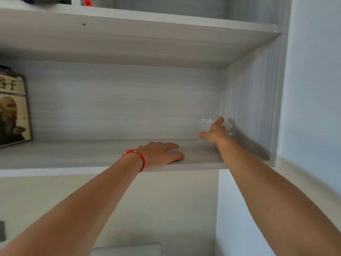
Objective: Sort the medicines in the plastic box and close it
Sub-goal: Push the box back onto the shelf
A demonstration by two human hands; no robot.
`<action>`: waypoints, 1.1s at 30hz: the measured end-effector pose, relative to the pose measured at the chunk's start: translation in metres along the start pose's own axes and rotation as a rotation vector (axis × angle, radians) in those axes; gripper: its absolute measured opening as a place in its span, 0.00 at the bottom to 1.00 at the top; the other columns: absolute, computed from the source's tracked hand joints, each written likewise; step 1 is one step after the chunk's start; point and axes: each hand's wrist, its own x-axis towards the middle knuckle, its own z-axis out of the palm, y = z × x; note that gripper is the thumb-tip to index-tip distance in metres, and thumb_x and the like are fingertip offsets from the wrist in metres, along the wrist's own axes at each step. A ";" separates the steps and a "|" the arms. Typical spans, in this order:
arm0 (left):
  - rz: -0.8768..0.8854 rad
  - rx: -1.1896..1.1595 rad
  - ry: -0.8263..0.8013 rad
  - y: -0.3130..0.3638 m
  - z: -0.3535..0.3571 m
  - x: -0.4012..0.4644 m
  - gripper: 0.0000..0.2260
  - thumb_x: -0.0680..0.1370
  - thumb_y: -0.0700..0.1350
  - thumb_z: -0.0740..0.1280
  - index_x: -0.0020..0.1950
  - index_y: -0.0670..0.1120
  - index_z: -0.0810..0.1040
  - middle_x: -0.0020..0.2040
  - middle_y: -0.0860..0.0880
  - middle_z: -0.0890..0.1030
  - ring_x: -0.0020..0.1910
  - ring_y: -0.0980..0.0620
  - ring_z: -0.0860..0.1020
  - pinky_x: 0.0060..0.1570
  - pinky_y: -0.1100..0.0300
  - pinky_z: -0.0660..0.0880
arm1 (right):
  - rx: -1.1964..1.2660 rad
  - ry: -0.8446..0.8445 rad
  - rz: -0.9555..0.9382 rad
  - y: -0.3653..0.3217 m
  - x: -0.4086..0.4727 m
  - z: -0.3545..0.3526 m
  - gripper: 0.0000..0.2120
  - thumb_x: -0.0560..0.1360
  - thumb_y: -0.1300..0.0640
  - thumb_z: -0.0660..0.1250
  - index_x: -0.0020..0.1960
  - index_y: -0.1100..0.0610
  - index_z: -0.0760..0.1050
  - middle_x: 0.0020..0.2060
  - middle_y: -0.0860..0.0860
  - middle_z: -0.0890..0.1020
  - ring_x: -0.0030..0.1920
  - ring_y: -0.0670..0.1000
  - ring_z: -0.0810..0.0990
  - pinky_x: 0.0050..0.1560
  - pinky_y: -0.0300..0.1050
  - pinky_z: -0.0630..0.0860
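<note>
Left hand (162,154) fingers flat on shelf (92,156), right hand (214,132) fingers spread at clear plastic box (203,124)

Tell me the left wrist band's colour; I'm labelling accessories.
Red with small gold beads, on the wrist band; head view.

A single head-worn view looks forward and upward into a pale wooden shelf (110,156) compartment, seeing the underside of the board above it. It sits close, at arm's reach, with both forearms stretching from the bottom corners into the compartment. The right side wall (249,100) and adjoining room wall (313,89) close the frame's right edge.
</note>
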 end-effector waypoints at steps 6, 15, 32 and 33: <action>-0.009 -0.220 0.079 -0.003 -0.002 -0.002 0.34 0.69 0.72 0.65 0.74 0.66 0.64 0.75 0.54 0.68 0.74 0.49 0.68 0.69 0.55 0.64 | 0.117 0.006 -0.055 -0.002 -0.023 -0.005 0.42 0.61 0.46 0.84 0.68 0.59 0.71 0.65 0.57 0.77 0.63 0.58 0.78 0.61 0.50 0.78; 0.146 -0.736 0.316 -0.001 -0.016 -0.033 0.41 0.60 0.74 0.71 0.70 0.58 0.73 0.60 0.55 0.81 0.61 0.56 0.79 0.61 0.55 0.77 | 0.459 -0.204 -0.302 -0.039 -0.112 -0.023 0.33 0.55 0.43 0.83 0.57 0.48 0.78 0.52 0.46 0.86 0.53 0.48 0.85 0.56 0.51 0.82; 0.056 -1.193 0.556 -0.209 0.002 -0.322 0.21 0.72 0.51 0.78 0.64 0.52 0.78 0.60 0.45 0.84 0.59 0.44 0.82 0.55 0.50 0.79 | 0.589 -1.013 -0.586 -0.160 -0.361 0.156 0.43 0.65 0.35 0.79 0.76 0.41 0.66 0.65 0.41 0.79 0.65 0.44 0.80 0.62 0.50 0.80; -0.001 -1.170 0.600 -0.233 0.007 -0.344 0.22 0.69 0.53 0.79 0.61 0.54 0.79 0.58 0.47 0.85 0.57 0.47 0.83 0.53 0.55 0.79 | 0.600 -1.055 -0.556 -0.168 -0.383 0.179 0.45 0.65 0.34 0.78 0.77 0.41 0.65 0.66 0.42 0.79 0.64 0.44 0.81 0.61 0.49 0.81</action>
